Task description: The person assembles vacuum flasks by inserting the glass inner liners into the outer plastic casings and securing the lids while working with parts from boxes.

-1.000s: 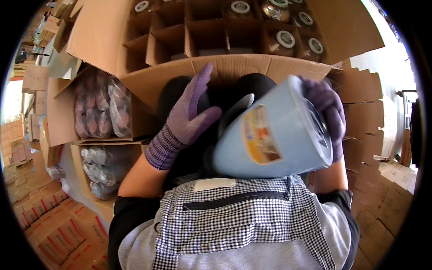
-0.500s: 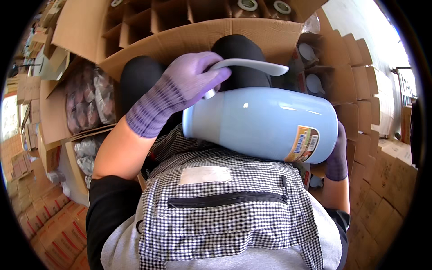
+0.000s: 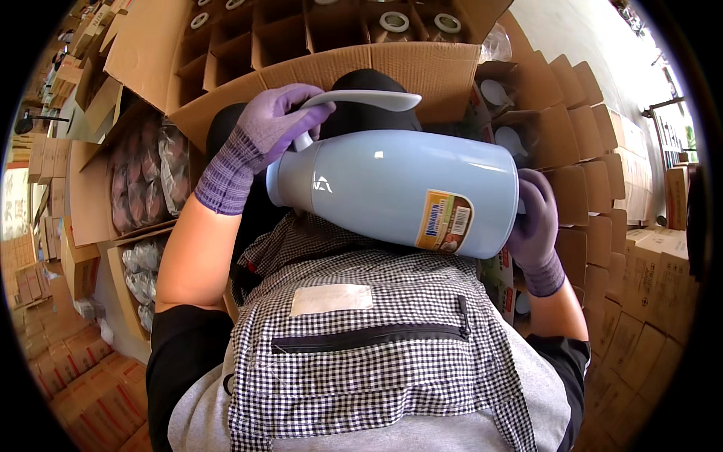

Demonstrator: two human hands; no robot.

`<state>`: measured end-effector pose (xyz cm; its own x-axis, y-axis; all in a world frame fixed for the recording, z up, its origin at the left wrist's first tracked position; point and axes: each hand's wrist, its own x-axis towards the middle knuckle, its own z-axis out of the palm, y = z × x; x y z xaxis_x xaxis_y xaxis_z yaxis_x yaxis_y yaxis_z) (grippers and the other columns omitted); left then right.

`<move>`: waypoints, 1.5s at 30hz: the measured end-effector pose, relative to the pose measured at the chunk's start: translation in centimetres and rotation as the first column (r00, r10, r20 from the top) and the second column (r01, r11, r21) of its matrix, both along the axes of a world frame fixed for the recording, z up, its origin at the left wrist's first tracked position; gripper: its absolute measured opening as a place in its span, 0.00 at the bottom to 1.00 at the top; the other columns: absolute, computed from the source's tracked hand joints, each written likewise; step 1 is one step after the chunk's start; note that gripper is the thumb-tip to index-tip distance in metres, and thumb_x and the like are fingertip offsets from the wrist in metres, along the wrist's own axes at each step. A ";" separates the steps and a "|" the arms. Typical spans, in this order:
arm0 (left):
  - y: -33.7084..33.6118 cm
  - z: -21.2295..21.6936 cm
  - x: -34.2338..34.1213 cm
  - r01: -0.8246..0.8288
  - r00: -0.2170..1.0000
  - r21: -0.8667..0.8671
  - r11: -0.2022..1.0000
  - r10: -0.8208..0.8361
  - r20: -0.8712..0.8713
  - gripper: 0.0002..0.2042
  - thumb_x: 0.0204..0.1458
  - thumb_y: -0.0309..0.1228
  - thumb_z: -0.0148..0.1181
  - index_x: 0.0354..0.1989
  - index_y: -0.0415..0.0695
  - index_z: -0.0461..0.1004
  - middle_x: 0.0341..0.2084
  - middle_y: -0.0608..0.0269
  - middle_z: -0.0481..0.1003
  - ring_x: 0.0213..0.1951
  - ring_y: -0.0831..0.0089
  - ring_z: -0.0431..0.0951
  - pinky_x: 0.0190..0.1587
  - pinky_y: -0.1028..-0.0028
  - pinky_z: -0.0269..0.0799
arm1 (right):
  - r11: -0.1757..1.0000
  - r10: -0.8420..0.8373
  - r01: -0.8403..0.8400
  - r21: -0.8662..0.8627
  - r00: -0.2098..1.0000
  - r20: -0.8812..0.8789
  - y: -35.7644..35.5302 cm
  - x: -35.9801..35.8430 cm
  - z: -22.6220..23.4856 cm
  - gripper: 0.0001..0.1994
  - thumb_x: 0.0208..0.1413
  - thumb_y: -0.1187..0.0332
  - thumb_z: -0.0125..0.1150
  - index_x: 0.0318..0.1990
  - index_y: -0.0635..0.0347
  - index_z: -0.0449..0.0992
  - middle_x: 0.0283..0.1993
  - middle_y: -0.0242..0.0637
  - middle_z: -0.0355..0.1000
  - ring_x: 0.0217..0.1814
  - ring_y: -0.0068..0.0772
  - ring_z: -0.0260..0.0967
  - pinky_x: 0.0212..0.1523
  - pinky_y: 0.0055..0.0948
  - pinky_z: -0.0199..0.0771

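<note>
A light-blue thermos jug (image 3: 369, 177) lies on its side across my lap, neck to the left and base to the right. It has a paper label (image 3: 444, 220) low on its body. My left hand (image 3: 282, 120), in a purple knit glove, is closed round the neck end of the grey curved handle (image 3: 369, 99). At the base, my right hand (image 3: 536, 226), gloved alike, has its fingers curled against the bottom. A small pale-blue part shows between those fingers and the base; the fingertips are partly hidden.
Ahead of my knees stands an open carton (image 3: 324, 68) with cardboard dividers and several glass liners (image 3: 394, 22). Right of me, a divided box (image 3: 568, 143) holds pale plastic parts (image 3: 510, 141). Bagged items fill a carton (image 3: 143, 173) on the left. Stacked cartons (image 3: 644, 271) surround me.
The jug has shifted left, with my left hand still on its handle. My right hand has come out from behind the base, and its curled fingers now show.
</note>
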<state>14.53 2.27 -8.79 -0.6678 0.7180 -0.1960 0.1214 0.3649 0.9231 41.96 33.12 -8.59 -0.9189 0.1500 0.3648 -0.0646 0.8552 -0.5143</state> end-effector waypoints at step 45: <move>-4.8 -6.1 0.2 -0.238 0.952 0.225 0.945 0.181 0.246 0.15 0.64 0.30 0.62 0.52 0.31 0.76 0.29 0.61 0.79 0.36 0.72 0.80 0.52 0.70 0.76 | 0.934 0.355 -0.326 -0.148 0.894 0.272 -1.7 -3.6 1.3 0.13 0.58 0.64 0.63 0.44 0.64 0.80 0.43 0.47 0.74 0.46 0.52 0.73 0.50 0.46 0.73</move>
<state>14.75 -2.49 -14.85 -0.7694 0.6108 -0.1871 -0.1478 0.1146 0.9823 38.34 31.43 -7.31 -0.9826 -0.1702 0.0743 -0.1784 0.7533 -0.6331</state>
